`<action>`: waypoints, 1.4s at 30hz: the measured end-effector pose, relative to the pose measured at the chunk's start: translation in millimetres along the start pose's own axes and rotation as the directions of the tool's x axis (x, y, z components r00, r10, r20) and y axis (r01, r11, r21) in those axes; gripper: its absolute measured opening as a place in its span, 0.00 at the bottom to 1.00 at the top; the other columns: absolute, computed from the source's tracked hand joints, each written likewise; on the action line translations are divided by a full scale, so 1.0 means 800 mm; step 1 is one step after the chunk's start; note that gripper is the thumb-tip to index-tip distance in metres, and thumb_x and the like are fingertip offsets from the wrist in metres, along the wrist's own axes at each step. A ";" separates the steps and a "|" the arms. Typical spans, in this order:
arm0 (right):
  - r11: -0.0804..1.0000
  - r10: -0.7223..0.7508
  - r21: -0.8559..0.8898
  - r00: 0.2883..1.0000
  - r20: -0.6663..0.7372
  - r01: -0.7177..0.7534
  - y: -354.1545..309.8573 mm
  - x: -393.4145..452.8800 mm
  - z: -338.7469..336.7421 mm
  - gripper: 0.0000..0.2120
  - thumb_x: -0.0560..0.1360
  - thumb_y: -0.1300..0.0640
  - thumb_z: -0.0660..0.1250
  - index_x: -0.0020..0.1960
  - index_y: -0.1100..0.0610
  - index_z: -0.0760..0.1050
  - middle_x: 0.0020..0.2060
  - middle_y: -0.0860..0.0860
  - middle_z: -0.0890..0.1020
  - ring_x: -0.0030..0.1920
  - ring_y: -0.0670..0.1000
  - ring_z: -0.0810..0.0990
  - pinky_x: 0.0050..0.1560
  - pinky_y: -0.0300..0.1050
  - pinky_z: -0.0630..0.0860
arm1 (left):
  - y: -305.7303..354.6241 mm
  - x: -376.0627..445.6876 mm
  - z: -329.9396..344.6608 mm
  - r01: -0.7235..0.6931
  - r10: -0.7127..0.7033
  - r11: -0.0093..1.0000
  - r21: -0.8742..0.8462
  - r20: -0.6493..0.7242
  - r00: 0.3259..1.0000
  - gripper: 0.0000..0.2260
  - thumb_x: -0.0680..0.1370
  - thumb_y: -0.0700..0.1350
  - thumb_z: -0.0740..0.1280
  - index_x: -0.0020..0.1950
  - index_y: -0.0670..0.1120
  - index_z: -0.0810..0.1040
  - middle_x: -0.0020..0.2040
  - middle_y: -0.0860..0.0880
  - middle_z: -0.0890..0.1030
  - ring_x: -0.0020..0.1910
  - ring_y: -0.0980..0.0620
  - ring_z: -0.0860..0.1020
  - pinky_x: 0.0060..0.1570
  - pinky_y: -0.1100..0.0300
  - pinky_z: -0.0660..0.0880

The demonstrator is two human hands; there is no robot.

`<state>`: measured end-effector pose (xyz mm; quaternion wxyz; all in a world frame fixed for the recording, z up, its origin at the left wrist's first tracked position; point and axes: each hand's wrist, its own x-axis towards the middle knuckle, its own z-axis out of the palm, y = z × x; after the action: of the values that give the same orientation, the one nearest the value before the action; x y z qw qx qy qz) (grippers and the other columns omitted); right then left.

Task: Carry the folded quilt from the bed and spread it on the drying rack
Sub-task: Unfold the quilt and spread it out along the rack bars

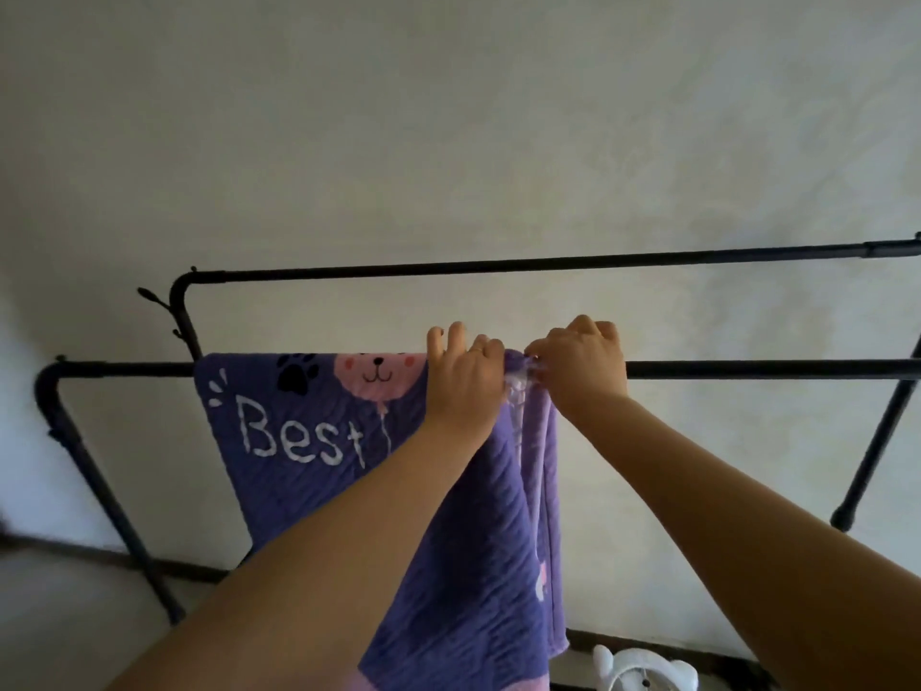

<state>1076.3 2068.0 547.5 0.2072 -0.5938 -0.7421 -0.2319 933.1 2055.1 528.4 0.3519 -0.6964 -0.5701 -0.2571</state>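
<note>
Head view: both hands are at the nearer bar of the black drying rack (747, 367), side by side. Left hand (461, 376) is closed over the purple quilt (309, 441) where it crosses the bar. Right hand (580, 364) pinches the bunched quilt edge just right of the left grip. Left of both grips the quilt lies flat over the bar, showing "Best" lettering; below them it hangs in folds. A white object (643, 670) sits low, beneath the right grip.
</note>
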 end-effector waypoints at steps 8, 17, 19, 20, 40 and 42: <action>0.982 0.136 -0.130 0.991 0.010 -0.134 -0.024 -0.002 0.000 0.09 0.75 0.51 0.67 0.55 0.48 0.79 0.49 0.46 0.80 0.56 0.51 0.75 0.64 0.51 0.64 | -0.126 0.019 -0.016 0.251 -0.271 0.956 0.155 0.128 0.954 0.06 0.72 0.40 0.63 0.45 0.45 0.78 0.42 0.44 0.82 0.56 0.40 0.72 0.64 0.43 0.65; 0.996 0.065 0.058 0.990 0.125 -0.073 -0.123 0.038 -0.021 0.13 0.78 0.53 0.64 0.62 0.47 0.76 0.57 0.50 0.79 0.59 0.54 0.76 0.61 0.50 0.69 | -0.235 0.008 -0.042 0.166 -0.187 0.975 0.146 0.146 0.972 0.06 0.74 0.47 0.63 0.44 0.45 0.76 0.41 0.47 0.83 0.54 0.43 0.72 0.62 0.47 0.61; 0.989 -0.047 0.143 0.989 0.141 0.027 -0.185 0.051 -0.015 0.14 0.77 0.57 0.63 0.62 0.50 0.76 0.56 0.51 0.78 0.58 0.54 0.77 0.58 0.49 0.72 | -0.243 0.009 -0.036 0.136 -0.148 0.986 0.098 0.127 0.981 0.06 0.73 0.47 0.64 0.44 0.45 0.76 0.40 0.47 0.83 0.55 0.43 0.72 0.62 0.47 0.60; 0.985 -0.040 0.173 0.988 0.147 0.014 -0.203 0.055 -0.011 0.13 0.77 0.59 0.63 0.60 0.52 0.76 0.54 0.52 0.78 0.55 0.55 0.78 0.56 0.49 0.74 | -0.246 0.009 -0.035 0.125 -0.136 0.988 0.093 0.117 0.984 0.06 0.73 0.47 0.65 0.43 0.46 0.77 0.40 0.47 0.83 0.55 0.43 0.72 0.62 0.48 0.60; 0.970 0.085 0.201 0.967 0.240 -0.135 -0.286 0.071 0.022 0.21 0.72 0.45 0.71 0.63 0.47 0.74 0.58 0.50 0.78 0.59 0.54 0.77 0.60 0.50 0.72 | -0.443 -0.014 0.015 0.341 -0.383 0.922 0.184 0.304 0.872 0.12 0.75 0.41 0.63 0.58 0.47 0.72 0.56 0.44 0.77 0.58 0.41 0.71 0.59 0.46 0.65; 0.936 0.052 0.335 0.983 0.174 -0.109 -0.306 0.072 0.025 0.17 0.73 0.48 0.71 0.60 0.49 0.76 0.54 0.50 0.77 0.55 0.54 0.78 0.54 0.50 0.75 | -0.420 -0.016 0.014 0.238 -0.246 0.969 0.063 0.236 0.940 0.11 0.74 0.40 0.64 0.55 0.48 0.74 0.55 0.45 0.76 0.56 0.42 0.71 0.55 0.48 0.66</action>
<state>824.4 2079.3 540.7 0.2556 -0.5956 -0.7604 -0.0412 602.4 2090.1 578.0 0.2573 -0.6411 -0.6942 -0.2021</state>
